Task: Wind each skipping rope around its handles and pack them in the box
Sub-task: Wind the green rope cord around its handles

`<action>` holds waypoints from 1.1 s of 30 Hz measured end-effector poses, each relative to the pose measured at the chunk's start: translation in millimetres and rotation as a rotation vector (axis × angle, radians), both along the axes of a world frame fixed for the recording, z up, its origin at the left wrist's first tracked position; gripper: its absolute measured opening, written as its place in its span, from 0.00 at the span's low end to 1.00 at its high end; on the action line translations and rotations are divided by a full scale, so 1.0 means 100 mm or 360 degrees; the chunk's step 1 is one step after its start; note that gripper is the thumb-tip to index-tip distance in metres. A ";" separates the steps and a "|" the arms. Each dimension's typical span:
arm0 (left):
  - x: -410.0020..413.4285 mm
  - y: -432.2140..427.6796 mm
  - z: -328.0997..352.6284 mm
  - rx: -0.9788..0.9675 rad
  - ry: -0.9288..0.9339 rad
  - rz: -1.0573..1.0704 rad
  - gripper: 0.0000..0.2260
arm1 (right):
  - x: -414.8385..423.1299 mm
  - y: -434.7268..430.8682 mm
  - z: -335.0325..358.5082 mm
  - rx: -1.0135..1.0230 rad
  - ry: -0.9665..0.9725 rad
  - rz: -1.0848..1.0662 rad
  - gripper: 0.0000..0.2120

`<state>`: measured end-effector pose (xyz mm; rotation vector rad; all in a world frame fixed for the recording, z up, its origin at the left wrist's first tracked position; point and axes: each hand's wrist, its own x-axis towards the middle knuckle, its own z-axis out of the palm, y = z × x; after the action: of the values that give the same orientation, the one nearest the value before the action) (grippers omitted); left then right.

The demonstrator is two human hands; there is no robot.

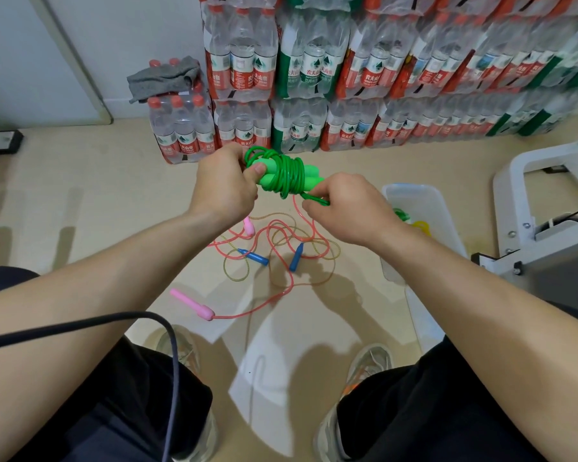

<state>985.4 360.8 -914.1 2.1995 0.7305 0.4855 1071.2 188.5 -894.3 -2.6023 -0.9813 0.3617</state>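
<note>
My left hand [226, 186] grips the two green handles of a green skipping rope [286, 175], whose cord is wound in several turns around them. My right hand [344, 208] pinches the loose end of the green cord just below the bundle. On the floor beneath lie a pink-handled rope [194, 305] with a red cord and a blue-handled rope [257, 258] with a yellowish cord, tangled together. A clear plastic box [424, 201] stands on the floor to the right, with green and yellow ropes partly hidden behind my right wrist.
Shrink-wrapped packs of water bottles [314, 71] are stacked along the far wall, with a grey cloth [164, 78] on one pack. A white metal frame [541, 208] stands at the right. A black cable [167, 361] crosses my left leg. White sheets lie between my shoes.
</note>
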 end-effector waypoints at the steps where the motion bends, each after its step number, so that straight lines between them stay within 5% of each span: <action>1: 0.00 -0.01 -0.01 0.0059 0.0019 -0.0010 0.06 | -0.01 -0.01 0.01 -0.0109 -0.0250 0.0049 0.12; 4: -0.01 -0.03 -0.05 0.0155 0.0067 -0.0048 0.07 | 0.00 -0.02 0.08 -0.0175 -0.0620 0.0098 0.10; 12: -0.03 0.01 0.05 0.0003 0.0281 -0.0413 0.05 | 0.24 -0.14 0.15 -0.0081 -0.0408 0.0458 0.17; 21: -0.06 0.09 0.07 -0.0565 0.0226 -0.0709 0.04 | 0.35 -0.23 -0.11 0.0407 0.0527 0.0063 0.20; 25: -0.07 0.09 0.06 -0.0760 0.0044 -0.0589 0.03 | 0.32 -0.23 -0.11 0.0513 0.0986 -0.0052 0.10; 29: -0.09 0.03 0.06 -0.0939 -0.0043 -0.0486 0.04 | 0.31 -0.22 -0.08 0.0654 0.1100 -0.0120 0.10; 33: -0.08 0.05 0.18 -0.0845 0.0321 -0.0469 0.06 | 0.31 -0.23 -0.06 0.0625 0.1083 -0.0132 0.10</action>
<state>977.0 365.9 -896.3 1.8182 0.5456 -0.0800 1102.2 165.7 -900.1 -1.9394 -0.6188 0.8602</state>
